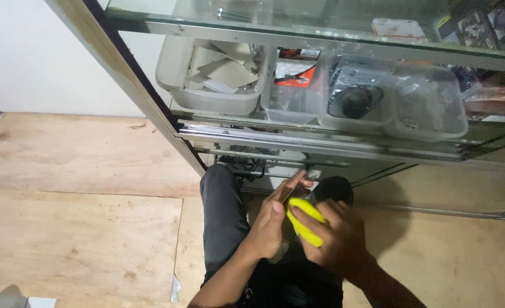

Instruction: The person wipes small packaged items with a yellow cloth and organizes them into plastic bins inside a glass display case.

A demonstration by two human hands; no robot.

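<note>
Hands meet over our lap, below the glass cabinet's (321, 145) front edge: our right hand (338, 239) grips a yellow cloth (305, 221), its long axis slanting down-right, while our left hand (272, 222) holds a thin flat object (293, 188) just beside it.

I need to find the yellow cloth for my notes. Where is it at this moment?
In the head view, the yellow cloth is low and right of centre, under the right hand and beside the left hand, below the glass cabinet.
</note>
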